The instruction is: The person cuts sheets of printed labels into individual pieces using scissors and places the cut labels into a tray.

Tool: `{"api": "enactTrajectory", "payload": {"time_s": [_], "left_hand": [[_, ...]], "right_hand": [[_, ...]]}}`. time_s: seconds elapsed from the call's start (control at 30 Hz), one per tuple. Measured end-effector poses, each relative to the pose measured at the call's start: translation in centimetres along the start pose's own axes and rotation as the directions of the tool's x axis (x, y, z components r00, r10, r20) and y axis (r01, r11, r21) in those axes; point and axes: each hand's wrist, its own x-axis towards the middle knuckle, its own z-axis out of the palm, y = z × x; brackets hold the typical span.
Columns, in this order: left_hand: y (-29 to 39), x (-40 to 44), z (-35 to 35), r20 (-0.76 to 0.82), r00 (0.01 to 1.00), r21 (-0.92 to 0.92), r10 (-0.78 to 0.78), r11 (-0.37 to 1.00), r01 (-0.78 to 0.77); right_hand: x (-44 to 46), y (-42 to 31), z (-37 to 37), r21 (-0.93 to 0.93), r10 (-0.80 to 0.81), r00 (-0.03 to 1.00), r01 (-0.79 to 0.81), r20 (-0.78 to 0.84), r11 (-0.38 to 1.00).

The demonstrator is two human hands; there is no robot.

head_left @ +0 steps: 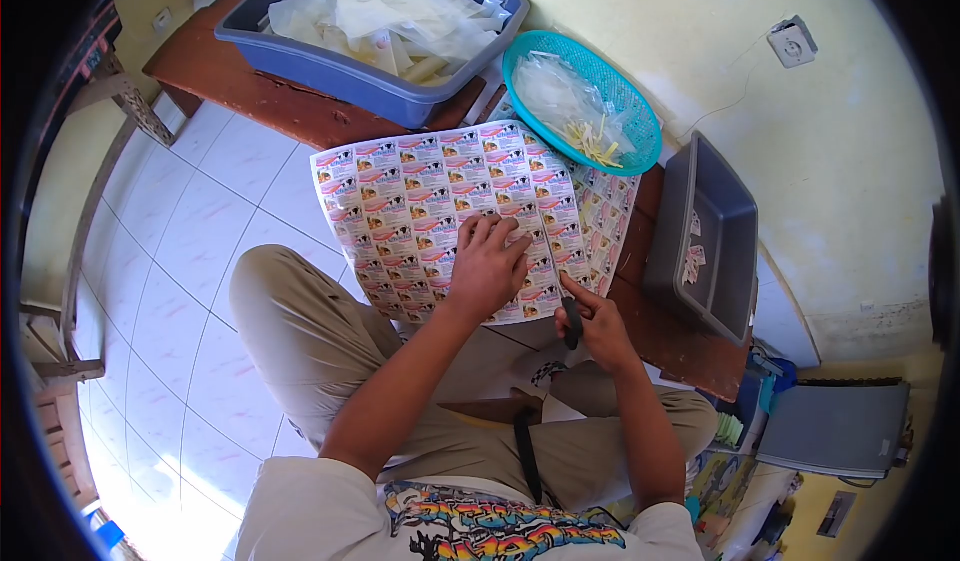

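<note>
A large sheet of printed labels (400, 211), covered in rows of small repeated colour designs, lies in front of me, partly over my lap. My left hand (490, 266) rests on top of it, palm down, with fingers lightly bent and apart, pressing on the paper. In my right hand (603, 329) is a pair of scissors with black handles (571, 323). Their blades point away from me along a line near the sheet's right side, where a strip lies beside the main part. Another printed sheet (618, 206) shows beneath at the right.
On the brown wooden bench (215, 56) stand a blue-grey tub (330, 76) heaped with clear plastic bags and a turquoise basket (648, 131) with bags and yellowish strips. At the right, a tilted grey bin (725, 211) holds a few cut labels (693, 264). White floor tiles (200, 231) lie left.
</note>
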Motion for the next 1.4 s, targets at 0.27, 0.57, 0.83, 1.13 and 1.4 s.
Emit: {"api": "enactTrajectory", "payload": {"time_s": [0.27,0.57,0.83,1.13,1.4], "left_hand": [[-0.1,0.2,-0.1,0.007,1.000,0.004,0.005,1.000,-0.005],[-0.2,0.1,0.0,-0.012,1.000,0.004,0.017,1.000,-0.017],[-0.3,0.0,0.3,-0.007,1.000,0.007,0.018,1.000,-0.018],[-0.5,0.1,0.2,0.010,0.999,0.003,0.035,0.999,-0.035],[-0.4,0.1,0.2,0.010,0.999,0.009,0.034,0.999,-0.034]], "right_hand": [[0.3,0.0,-0.8,0.001,0.024,0.999,-0.024,0.032,1.000],[1.2,-0.2,-1.7,-0.006,0.004,0.996,-0.003,0.084,1.000],[1.5,-1.2,-2.1,-0.022,0.038,0.992,-0.036,0.121,0.999],[2.8,-0.6,-2.6,-0.096,0.028,0.995,-0.019,0.095,0.995],[2.7,-2.3,-2.1,-0.263,0.015,0.997,0.004,0.072,0.965]]}}
